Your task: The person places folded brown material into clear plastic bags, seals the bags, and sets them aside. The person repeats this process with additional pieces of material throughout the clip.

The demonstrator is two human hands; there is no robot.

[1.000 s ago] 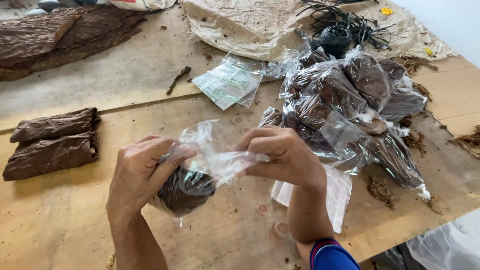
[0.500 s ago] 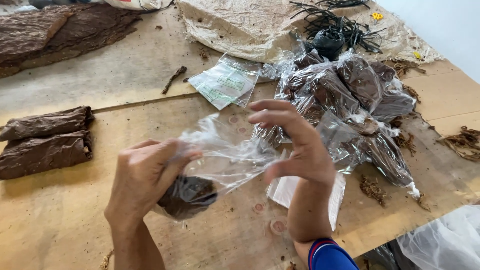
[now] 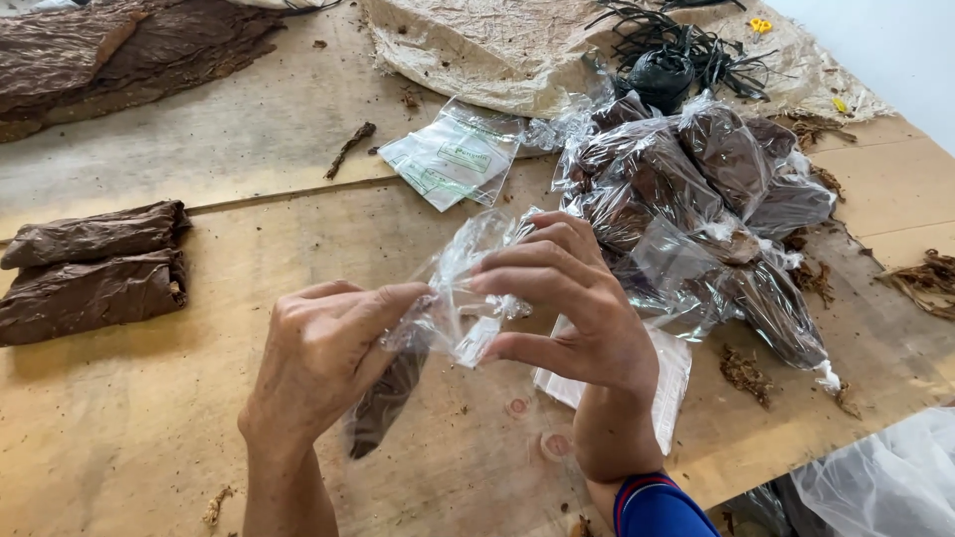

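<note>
Above the wooden table [image 3: 149, 428] | left hand [image 3: 318, 363] pinched the clear bag [image 3: 463, 298] by its neck; dark brown filling [image 3: 388, 398] had slid lower since a moment earlier | right hand [image 3: 572, 303], earlier spread, now pinched the bag's mouth | filled bags [image 3: 696, 199] lay beyond.

1. The small plastic bag [image 3: 468, 288] is clear, and the tobacco leaves [image 3: 383, 403] inside it are dark brown.
2. The pile of filled bags [image 3: 696, 199] shows the same dark brown under shiny clear plastic.
3. The two folded leaf bundles [image 3: 95, 273] are brown.
4. The wooden table [image 3: 149, 428] is light tan with brown crumbs.
5. The empty flat bags [image 3: 453, 154] are clear with green print.
6. The string bundle [image 3: 667, 60] is black.
7. The sleeve cuff [image 3: 652, 507] is blue with a red edge.
</note>
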